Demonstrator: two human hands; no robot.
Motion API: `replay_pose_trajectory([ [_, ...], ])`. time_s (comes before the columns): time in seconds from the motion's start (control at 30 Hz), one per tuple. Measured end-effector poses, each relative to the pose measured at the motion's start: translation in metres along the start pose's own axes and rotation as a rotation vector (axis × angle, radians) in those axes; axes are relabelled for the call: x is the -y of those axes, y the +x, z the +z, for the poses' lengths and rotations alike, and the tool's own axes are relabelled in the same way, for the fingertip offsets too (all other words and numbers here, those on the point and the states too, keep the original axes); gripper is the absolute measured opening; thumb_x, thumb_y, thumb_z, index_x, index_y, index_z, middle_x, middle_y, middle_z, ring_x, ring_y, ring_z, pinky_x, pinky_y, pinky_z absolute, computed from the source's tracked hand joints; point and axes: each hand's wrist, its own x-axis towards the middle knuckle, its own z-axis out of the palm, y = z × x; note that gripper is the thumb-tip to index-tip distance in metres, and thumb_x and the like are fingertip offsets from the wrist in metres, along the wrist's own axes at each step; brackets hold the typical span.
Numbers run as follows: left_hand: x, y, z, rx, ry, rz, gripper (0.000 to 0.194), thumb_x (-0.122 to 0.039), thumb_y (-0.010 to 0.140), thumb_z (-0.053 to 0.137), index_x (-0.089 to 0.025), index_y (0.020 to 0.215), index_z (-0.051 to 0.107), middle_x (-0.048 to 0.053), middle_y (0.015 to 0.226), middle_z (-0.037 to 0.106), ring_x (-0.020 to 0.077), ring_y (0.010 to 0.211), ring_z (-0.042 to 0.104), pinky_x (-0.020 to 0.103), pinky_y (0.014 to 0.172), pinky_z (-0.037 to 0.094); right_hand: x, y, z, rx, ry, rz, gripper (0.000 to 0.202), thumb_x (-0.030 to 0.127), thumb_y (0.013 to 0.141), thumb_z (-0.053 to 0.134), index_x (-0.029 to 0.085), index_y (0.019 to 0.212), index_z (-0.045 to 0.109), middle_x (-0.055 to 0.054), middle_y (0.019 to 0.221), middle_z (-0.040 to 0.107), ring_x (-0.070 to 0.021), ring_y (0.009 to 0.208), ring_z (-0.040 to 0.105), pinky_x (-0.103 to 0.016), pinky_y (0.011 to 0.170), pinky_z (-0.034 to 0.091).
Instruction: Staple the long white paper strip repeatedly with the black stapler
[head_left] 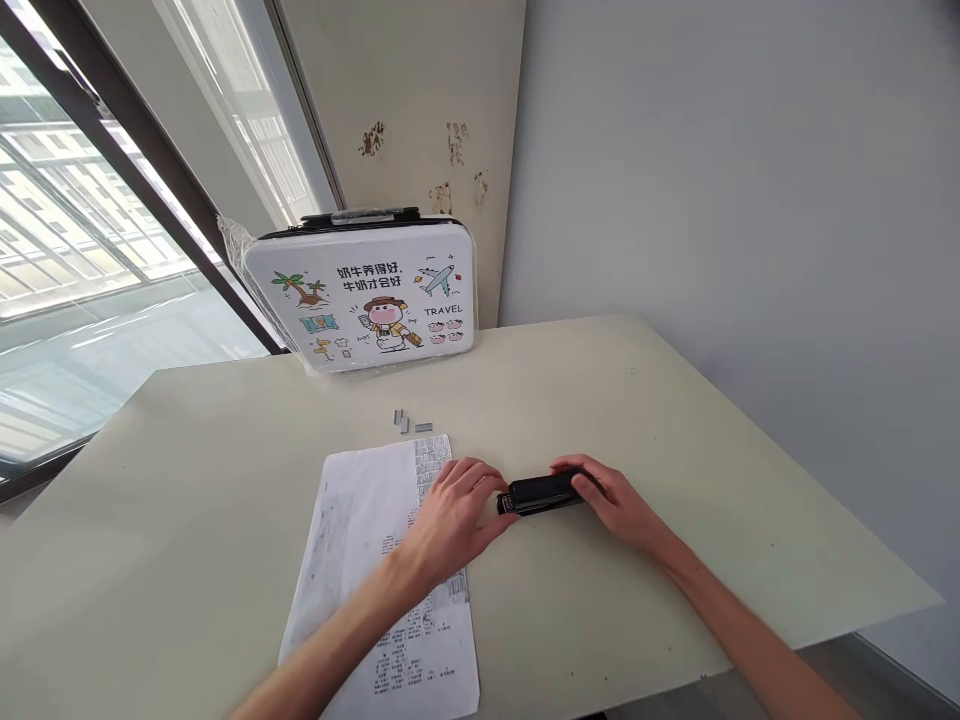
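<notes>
A black stapler (546,489) lies lengthwise between my two hands, low over the table. My right hand (611,500) is closed around its right end, thumb on the near side. At the other end, the fingertips and thumb of my left hand (461,505) pinch the stapler's nose. Under my left wrist and forearm lies a printed sheet of paper (360,540), partly hidden by the arm. Beyond the sheet's top edge rest several small grey staple strips (424,427).
A white suitcase (360,300) with cartoon prints and plastic wrap stands at the back of the pale table (600,400). A grey wall (735,200) is on the right, a window (97,230) on the left.
</notes>
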Motion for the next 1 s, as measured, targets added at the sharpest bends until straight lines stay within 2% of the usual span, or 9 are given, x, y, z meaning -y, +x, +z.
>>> replay_pose_trajectory([
  [0.1,0.003,0.003,0.002,0.014,0.042,0.024,0.012,-0.028,0.095,0.075,-0.022,0.102,0.067,0.005,0.109,0.074,0.0268,0.105,0.067,0.042,0.089,0.052,0.002,-0.001,0.000,0.025,-0.106,-0.041,0.036,0.060,0.098,0.061,0.028,0.113,0.067,-0.003,0.103,0.073,-0.0226,0.090,0.065,-0.034,0.080,0.053],
  [0.17,0.005,0.000,-0.003,0.020,0.052,0.035,0.008,-0.027,0.098,0.070,-0.022,0.103,0.068,0.005,0.110,0.074,0.0264,0.106,0.067,0.042,0.089,0.052,0.003,-0.001,0.001,0.017,-0.142,-0.039,0.033,0.058,0.096,0.065,0.028,0.111,0.067,-0.003,0.101,0.072,-0.0221,0.088,0.064,-0.033,0.079,0.051],
  [0.37,0.021,-0.017,-0.036,0.106,0.062,0.053,0.013,-0.037,0.101,0.065,-0.025,0.103,0.070,0.006,0.118,0.072,0.0268,0.113,0.065,0.043,0.096,0.050,0.001,-0.001,0.000,0.019,-0.158,-0.035,0.028,0.054,0.095,0.067,0.029,0.108,0.068,-0.002,0.098,0.072,-0.0212,0.086,0.063,-0.033,0.078,0.051],
  [0.43,0.034,-0.017,-0.046,0.108,0.066,0.033,0.022,-0.046,0.100,0.067,-0.027,0.110,0.070,0.005,0.119,0.072,0.0277,0.115,0.064,0.044,0.098,0.050,0.002,-0.001,0.000,0.020,-0.153,-0.037,0.028,0.054,0.095,0.067,0.029,0.108,0.068,-0.002,0.099,0.072,-0.0210,0.086,0.063,-0.033,0.078,0.051],
  [0.5,0.053,-0.012,-0.053,0.041,0.105,-0.038,0.029,-0.051,0.100,0.065,-0.027,0.116,0.069,0.006,0.115,0.073,0.0278,0.110,0.065,0.045,0.097,0.051,0.003,-0.001,0.000,0.020,-0.147,-0.036,0.027,0.053,0.095,0.067,0.029,0.108,0.068,-0.002,0.100,0.072,-0.0208,0.086,0.062,-0.033,0.078,0.050],
  [0.6,0.087,0.003,-0.056,-0.083,0.251,-0.183,0.027,-0.043,0.105,0.055,-0.024,0.118,0.070,0.009,0.113,0.071,0.0302,0.108,0.062,0.049,0.096,0.051,0.005,-0.002,0.000,0.022,-0.143,-0.024,0.026,0.052,0.095,0.067,0.029,0.107,0.068,-0.001,0.099,0.072,-0.0210,0.087,0.063,-0.033,0.078,0.050],
  [0.73,0.118,0.020,-0.052,-0.094,0.307,-0.236,0.023,-0.037,0.102,0.057,-0.023,0.111,0.073,0.013,0.115,0.069,0.0361,0.116,0.057,0.056,0.099,0.048,0.007,-0.002,-0.001,0.024,-0.130,-0.012,0.027,0.053,0.094,0.067,0.030,0.108,0.067,-0.001,0.098,0.071,-0.0216,0.088,0.063,-0.033,0.078,0.050],
  [0.87,0.120,0.024,-0.050,-0.079,0.260,-0.233,0.024,-0.034,0.104,0.052,-0.022,0.098,0.072,0.012,0.112,0.070,0.0361,0.117,0.057,0.055,0.100,0.046,0.006,-0.002,-0.001,0.030,-0.122,-0.024,0.026,0.052,0.094,0.067,0.029,0.107,0.067,-0.002,0.098,0.071,-0.0217,0.087,0.062,-0.033,0.077,0.049],
  [1.0,0.099,0.018,-0.050,-0.090,0.156,-0.266,0.028,-0.036,0.109,0.040,-0.021,0.110,0.064,0.008,0.108,0.071,0.0259,0.096,0.067,0.042,0.086,0.053,0.007,-0.001,-0.001,0.029,-0.120,-0.026,0.024,0.049,0.094,0.068,0.029,0.107,0.067,-0.002,0.098,0.071,-0.0212,0.086,0.061,-0.033,0.077,0.049],
])
